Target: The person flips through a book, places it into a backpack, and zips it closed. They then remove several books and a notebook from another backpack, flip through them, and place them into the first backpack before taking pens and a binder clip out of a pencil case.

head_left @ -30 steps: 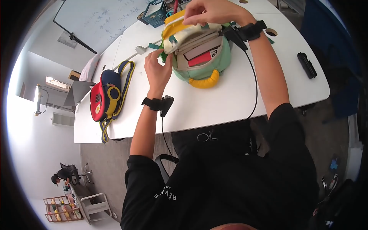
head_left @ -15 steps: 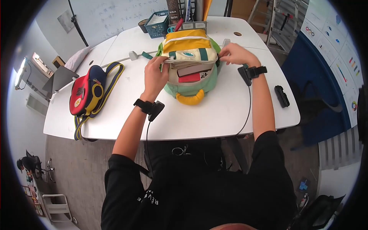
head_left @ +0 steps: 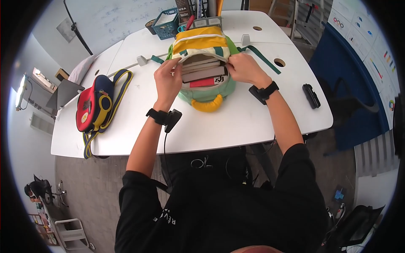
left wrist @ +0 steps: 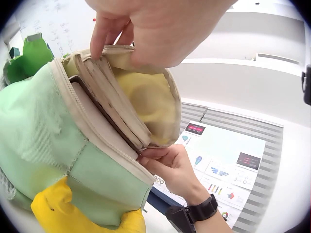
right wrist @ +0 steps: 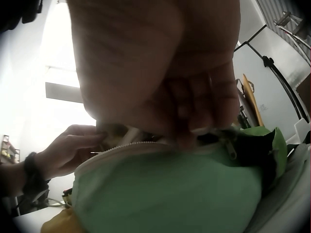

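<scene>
A mint-green and yellow backpack [head_left: 211, 93] lies unzipped on the table, its yellow handle [head_left: 206, 104] towards the person. Inside, several books [head_left: 203, 67] and a red item [head_left: 201, 82] with black characters show. My left hand [head_left: 167, 84] pinches the left edge of the opening. On the opposite edge, my right hand [head_left: 247, 69] grips the rim with curled fingers. The left wrist view shows the left hand [left wrist: 160, 31] holding the zippered lining above the books [left wrist: 109, 94]; the right hand [left wrist: 177, 172] is at the far end. In the right wrist view the palm [right wrist: 155, 68] hides part of the opening.
A red and navy bag [head_left: 93, 103] lies at the left of the white table [head_left: 202, 135]. At the back stand a teal basket [head_left: 166, 26] and upright books or files. A black case [head_left: 311, 96] is at the right, with a green strap [head_left: 263, 60] behind.
My right hand has come down from above the backpack, past its right side, to the right edge of the opening. The flap is lifted, and the books show more than half a second ago.
</scene>
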### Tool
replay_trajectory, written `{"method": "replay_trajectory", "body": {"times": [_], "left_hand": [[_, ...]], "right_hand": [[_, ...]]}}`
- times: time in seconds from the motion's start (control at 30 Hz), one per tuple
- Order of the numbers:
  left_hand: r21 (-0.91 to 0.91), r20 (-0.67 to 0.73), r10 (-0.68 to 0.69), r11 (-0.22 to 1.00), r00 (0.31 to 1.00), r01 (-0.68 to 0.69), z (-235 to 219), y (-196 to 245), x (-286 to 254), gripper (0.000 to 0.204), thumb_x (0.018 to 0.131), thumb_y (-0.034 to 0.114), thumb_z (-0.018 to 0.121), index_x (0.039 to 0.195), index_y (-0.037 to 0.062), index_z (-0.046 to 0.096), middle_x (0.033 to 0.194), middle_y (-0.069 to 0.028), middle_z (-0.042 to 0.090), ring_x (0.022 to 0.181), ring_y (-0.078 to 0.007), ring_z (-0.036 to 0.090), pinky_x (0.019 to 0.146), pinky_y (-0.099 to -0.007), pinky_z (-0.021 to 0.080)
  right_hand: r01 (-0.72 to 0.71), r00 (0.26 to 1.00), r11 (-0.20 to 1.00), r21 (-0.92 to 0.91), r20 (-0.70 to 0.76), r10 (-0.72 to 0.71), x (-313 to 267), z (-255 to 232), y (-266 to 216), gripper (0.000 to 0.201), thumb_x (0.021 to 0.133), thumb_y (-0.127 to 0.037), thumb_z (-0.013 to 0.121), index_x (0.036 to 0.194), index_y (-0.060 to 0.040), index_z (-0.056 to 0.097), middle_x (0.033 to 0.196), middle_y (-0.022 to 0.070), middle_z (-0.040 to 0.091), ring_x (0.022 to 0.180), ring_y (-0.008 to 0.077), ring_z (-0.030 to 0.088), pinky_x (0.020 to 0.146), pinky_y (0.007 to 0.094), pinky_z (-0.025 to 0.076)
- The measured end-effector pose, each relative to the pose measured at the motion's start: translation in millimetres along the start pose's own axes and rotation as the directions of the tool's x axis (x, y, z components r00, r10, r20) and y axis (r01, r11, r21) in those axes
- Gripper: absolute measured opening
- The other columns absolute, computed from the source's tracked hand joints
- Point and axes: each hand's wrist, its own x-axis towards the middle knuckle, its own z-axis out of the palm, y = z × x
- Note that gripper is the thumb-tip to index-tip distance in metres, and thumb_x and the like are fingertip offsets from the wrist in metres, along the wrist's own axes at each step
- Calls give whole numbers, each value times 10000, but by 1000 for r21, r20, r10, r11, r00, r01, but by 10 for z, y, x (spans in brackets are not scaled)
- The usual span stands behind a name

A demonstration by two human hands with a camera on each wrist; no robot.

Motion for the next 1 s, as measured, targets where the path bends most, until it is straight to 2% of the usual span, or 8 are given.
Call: {"method": "replay_trajectory", "body": {"times": [0.17, 0.23, 0.47, 0.6, 0.67, 0.8, 0.9, 1.0], "left_hand": [[55, 9, 53, 997, 999, -53, -34, -93, -44, 214, 854, -15, 660, 1059, -2, 719, 1008, -153, 728, 844, -267, 704, 749, -314, 556], [26, -9, 28, 999, 1000, -28, -48, -104, -83, 214, 850, -18, 661, 1053, 8, 724, 1028, -138, 730, 886, -264, 704, 787, -325, 557], [-10, 72, -56, 998, 996, 56, -70, -146, -143, 262, 914, 6, 618, 1162, 22, 701, 1218, -136, 684, 1090, -220, 670, 871, -327, 583], [-29, 68, -52, 998, 996, 54, -53, -156, -200, 241, 933, 27, 620, 1160, 22, 700, 1251, -146, 665, 1119, -224, 657, 884, -327, 580], [-31, 74, -72, 997, 995, 75, -85, -142, -204, 236, 943, 37, 623, 1167, 21, 697, 1263, -153, 657, 1126, -225, 653, 884, -329, 582], [-30, 80, -79, 996, 994, 82, -127, -208, -200, 247, 942, 41, 629, 1179, 32, 697, 1259, -147, 662, 1117, -224, 657, 871, -327, 582], [4, 68, -77, 997, 995, 77, -122, -221, -184, 246, 925, 38, 641, 1164, 1, 688, 1204, -160, 672, 1030, -242, 681, 821, -326, 601], [-2, 126, -241, 970, 962, 244, -141, -185, -164, 274, 996, 113, 593, 1232, -16, 647, 1153, -137, 688, 1049, -185, 667, 840, -316, 574]], "right_hand": [[-7, 998, 977, 211, -65, 21, -21, 3, 283, 154, 798, -91, 591, 814, -15, 724, 733, 209, 672, 691, 383, 661, 670, 436, 534], [-149, 959, 942, 300, -187, 211, -28, -36, 414, 166, 816, -94, 589, 840, -12, 731, 699, 180, 675, 659, 355, 664, 665, 420, 540], [-156, 969, 941, 301, -140, 205, 4, 389, 564, 325, 849, -95, 640, 1168, -34, 647, 965, 152, 720, 890, 344, 680, 811, 416, 536], [-190, 937, 967, 172, -264, 231, -35, 440, 393, 285, 854, -135, 667, 1119, -30, 657, 958, 157, 719, 883, 355, 683, 789, 435, 542], [-434, 880, 885, 167, -132, 457, -8, 285, 297, 297, 865, -205, 673, 1111, -40, 656, 972, 179, 716, 894, 378, 681, 770, 454, 546], [-542, 839, 834, 101, 118, 531, 21, 290, 374, 318, 875, -278, 667, 1065, -23, 669, 963, 209, 710, 889, 400, 678, 761, 468, 549], [-492, 866, 864, 109, -46, 498, -30, 438, 434, 329, 889, -297, 637, 985, 15, 678, 951, 235, 705, 889, 416, 673, 775, 465, 544], [-455, 849, 869, 194, -201, 489, -24, 532, 548, 311, 886, -265, 639, 951, 34, 688, 935, 245, 706, 878, 410, 679, 780, 450, 542]]}}
